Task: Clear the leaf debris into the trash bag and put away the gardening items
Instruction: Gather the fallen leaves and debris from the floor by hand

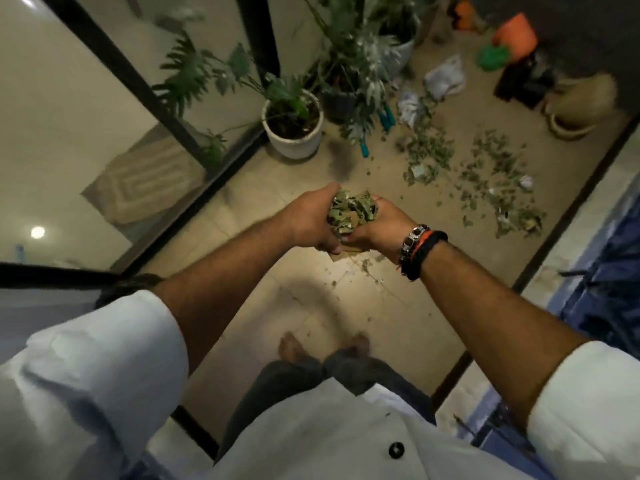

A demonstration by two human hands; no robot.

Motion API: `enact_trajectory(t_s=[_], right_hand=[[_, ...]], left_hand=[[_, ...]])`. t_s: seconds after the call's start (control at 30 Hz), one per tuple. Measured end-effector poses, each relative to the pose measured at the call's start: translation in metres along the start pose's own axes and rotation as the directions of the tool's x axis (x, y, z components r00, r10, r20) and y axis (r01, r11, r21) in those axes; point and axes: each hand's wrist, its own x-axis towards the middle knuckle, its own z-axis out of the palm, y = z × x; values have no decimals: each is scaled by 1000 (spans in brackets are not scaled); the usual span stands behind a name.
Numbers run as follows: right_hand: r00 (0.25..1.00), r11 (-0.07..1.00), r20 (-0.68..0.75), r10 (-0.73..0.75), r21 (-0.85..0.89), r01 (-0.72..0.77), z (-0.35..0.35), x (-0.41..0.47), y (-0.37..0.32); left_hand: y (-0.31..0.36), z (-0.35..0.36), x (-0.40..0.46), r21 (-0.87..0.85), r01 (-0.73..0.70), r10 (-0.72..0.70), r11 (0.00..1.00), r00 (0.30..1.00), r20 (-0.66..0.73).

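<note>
You stood barefoot on the floor (398, 327), your left hand (311, 216) and right hand (375, 225) cupped together, grasping a clump of leaves (351, 211). More leaves (485, 168) lay scattered ahead, beside potted plants (294, 119).

Handful of leaf debris (351, 211) up off the floor!
Dry green-brown clump cupped between both hands; more leaves (474, 168) scattered loose across the tiles beyond, teal-handled shears (379, 128) beside them.

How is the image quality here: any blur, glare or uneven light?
Head view: wide-angle bending at the edges; the far plants and sleeves smeared; ceiling lights reflected in the glass; bright floor patch under the cupped hands holding sharp leaves.
</note>
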Motion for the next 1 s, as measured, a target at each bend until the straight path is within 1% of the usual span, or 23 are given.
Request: enact_trajectory(t_s=[0.17, 0.23, 0.43, 0.6, 0.67, 0.7, 0.83, 1.0], right_hand=[[987, 1000, 158, -13, -19, 16, 77, 6, -26], [969, 998, 246, -1, -66, 17, 111, 16, -29], [898, 981, 429, 102, -195, -18, 220, 47, -30], [802, 947, 563, 199, -322, -9, 311, 88, -14], [737, 934, 626, 253, -357, -17, 354, 104, -7], [717, 929, 645, 262, -369, -8, 374, 113, -3], [652, 902, 695, 303, -430, 39, 451, 151, 21], [588, 872, 722, 366, -486, 54, 544, 210, 79]], left_hand=[[-52, -35, -60, -120, 106, -117, 987, 989, -91], [-81, -45, -84, -184, 144, -169, 972, 977, -126], [-175, -53, -143, -308, 259, -332, 915, 919, -212], [-256, -48, -186, -424, 354, -493, 834, 823, -282], [-290, -43, -202, -470, 395, -568, 789, 761, -313], [-308, -41, -209, -490, 407, -595, 771, 734, -326], [-384, -27, -225, -581, 415, -677, 700, 643, -357], [-495, -2, -230, -617, 446, -737, 648, 570, -362]])
